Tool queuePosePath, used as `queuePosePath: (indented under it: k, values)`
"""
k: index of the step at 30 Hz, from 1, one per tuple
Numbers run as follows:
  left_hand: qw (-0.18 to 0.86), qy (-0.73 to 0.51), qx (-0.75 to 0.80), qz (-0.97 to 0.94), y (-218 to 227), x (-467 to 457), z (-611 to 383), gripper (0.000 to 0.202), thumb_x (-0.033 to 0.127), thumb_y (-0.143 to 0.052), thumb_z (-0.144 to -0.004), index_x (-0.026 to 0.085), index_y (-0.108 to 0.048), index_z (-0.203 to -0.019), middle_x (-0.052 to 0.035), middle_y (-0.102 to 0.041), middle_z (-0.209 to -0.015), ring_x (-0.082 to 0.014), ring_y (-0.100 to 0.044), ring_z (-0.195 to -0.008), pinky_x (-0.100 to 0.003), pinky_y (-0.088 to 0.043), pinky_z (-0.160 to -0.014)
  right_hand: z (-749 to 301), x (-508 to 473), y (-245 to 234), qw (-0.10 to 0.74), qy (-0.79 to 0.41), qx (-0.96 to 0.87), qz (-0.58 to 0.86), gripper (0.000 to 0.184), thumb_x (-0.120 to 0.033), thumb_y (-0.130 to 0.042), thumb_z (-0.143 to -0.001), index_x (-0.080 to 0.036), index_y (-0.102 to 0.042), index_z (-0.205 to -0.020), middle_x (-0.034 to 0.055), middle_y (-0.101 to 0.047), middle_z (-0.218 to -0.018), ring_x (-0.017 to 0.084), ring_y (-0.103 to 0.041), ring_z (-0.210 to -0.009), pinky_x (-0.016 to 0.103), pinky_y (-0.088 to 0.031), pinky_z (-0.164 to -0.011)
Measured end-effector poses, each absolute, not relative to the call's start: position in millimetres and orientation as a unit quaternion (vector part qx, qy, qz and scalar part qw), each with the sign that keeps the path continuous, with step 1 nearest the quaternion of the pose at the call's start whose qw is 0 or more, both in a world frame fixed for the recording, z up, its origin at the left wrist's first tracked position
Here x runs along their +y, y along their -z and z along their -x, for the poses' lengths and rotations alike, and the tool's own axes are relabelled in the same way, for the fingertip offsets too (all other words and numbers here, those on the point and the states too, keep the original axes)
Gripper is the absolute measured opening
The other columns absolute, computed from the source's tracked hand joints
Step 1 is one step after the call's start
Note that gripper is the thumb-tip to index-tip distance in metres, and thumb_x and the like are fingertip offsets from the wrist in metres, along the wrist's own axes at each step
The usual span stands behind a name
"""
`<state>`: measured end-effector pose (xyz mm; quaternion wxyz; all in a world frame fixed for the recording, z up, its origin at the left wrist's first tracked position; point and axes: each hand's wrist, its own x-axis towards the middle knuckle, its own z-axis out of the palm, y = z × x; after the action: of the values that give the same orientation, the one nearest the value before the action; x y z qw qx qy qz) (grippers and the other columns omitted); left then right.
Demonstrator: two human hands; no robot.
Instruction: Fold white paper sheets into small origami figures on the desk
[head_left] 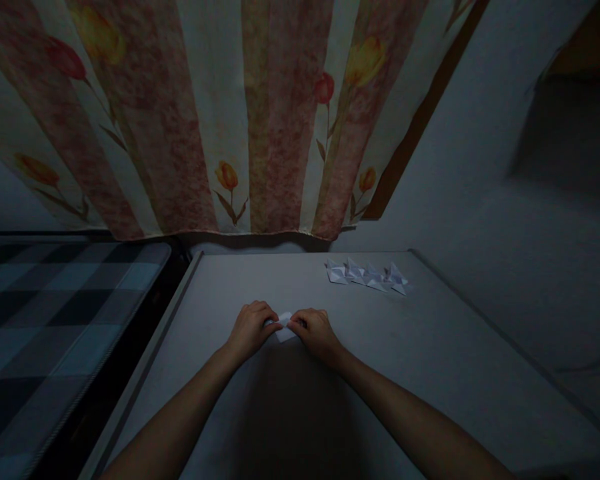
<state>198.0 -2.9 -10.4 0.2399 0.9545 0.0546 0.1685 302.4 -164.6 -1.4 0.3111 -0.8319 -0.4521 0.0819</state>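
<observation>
A small piece of folded white paper (286, 333) lies between my hands, low over the middle of the table. My left hand (253, 327) pinches its left side between thumb and fingers. On the opposite side, my right hand (316, 331) grips the paper the same way, with the fingers curled. The paper's near corner points toward me, and parts of its edges are hidden behind my fingertips. Farther back to the right stands a row of several folded white paper shapes (365, 275) with pointed tips, apart from both hands.
The white table (405, 373) has raised edges at its left and right. Left of it is a bed or mattress with a checked cover (70, 313). A striped curtain with tulips (220, 113) hangs behind the table, beside a pale wall (480, 200). The light is dim.
</observation>
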Motion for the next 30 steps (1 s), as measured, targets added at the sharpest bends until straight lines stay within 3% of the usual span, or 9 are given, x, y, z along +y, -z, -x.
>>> queuePosePath:
  k: [9,15,19,25,27,30]
  values:
    - [0.262,-0.142,0.134,-0.945,1,-7,-203,0.013,0.034,-0.07,-0.076,0.022,-0.07,-0.069,-0.0014,-0.069,-0.08,-0.0193,-0.058,-0.083,-0.033,-0.036,-0.077,-302,-160,-1,0.253,-0.065,-0.419,0.87,0.021,-0.032,-0.057,-0.087,-0.019,-0.067,-0.073,-0.0009,-0.066,-0.069,0.014,-0.057,-0.071,0.028,-0.024,-0.071]
    - [0.266,-0.095,0.189,-0.94,-6,-12,-208,0.02,0.031,-0.06,-0.079,0.02,-0.067,-0.064,-0.0012,-0.066,-0.068,-0.0188,-0.058,-0.075,-0.03,-0.034,-0.069,-302,-154,-6,0.236,-0.067,-0.387,0.889,0.019,-0.03,-0.06,-0.082,-0.019,-0.067,-0.069,0.0002,-0.067,-0.066,0.015,-0.058,-0.068,0.029,-0.025,-0.068]
    - [0.233,-0.105,0.183,-0.949,-3,-15,-209,0.021,0.032,-0.057,-0.081,0.019,-0.064,-0.065,-0.003,-0.066,-0.073,-0.0205,-0.057,-0.079,-0.032,-0.034,-0.071,-302,-154,-1,0.246,-0.065,-0.387,0.886,0.019,-0.03,-0.059,-0.082,-0.019,-0.065,-0.069,0.0,-0.066,-0.067,0.015,-0.056,-0.067,0.028,-0.027,-0.067]
    - [0.248,-0.161,0.125,-0.947,10,-13,-203,0.016,0.034,-0.055,-0.086,0.019,-0.06,-0.081,-0.0045,-0.064,-0.091,-0.02,-0.055,-0.088,-0.032,-0.038,-0.078,-303,-161,9,0.32,-0.029,-0.42,0.849,0.011,-0.03,-0.06,-0.08,-0.019,-0.06,-0.084,0.0044,-0.065,-0.097,0.021,-0.054,-0.097,0.032,-0.032,-0.083]
    - [0.295,-0.178,0.111,-0.932,12,-14,-202,0.015,0.032,-0.052,-0.088,0.019,-0.058,-0.083,-0.0038,-0.064,-0.091,-0.0186,-0.056,-0.087,-0.031,-0.04,-0.079,-304,-162,8,0.376,-0.063,-0.419,0.824,0.008,-0.027,-0.059,-0.08,-0.02,-0.058,-0.083,0.0035,-0.064,-0.095,0.019,-0.055,-0.093,0.031,-0.036,-0.082]
    - [0.385,-0.196,0.094,-0.897,10,-17,-202,0.015,0.03,-0.048,-0.089,0.02,-0.057,-0.082,-0.0025,-0.066,-0.089,-0.0158,-0.059,-0.081,-0.028,-0.044,-0.076,-306,-162,5,0.458,-0.132,-0.389,0.788,0.009,-0.028,-0.056,-0.079,-0.019,-0.058,-0.08,-0.0001,-0.062,-0.076,0.015,-0.055,-0.071,0.027,-0.039,-0.067]
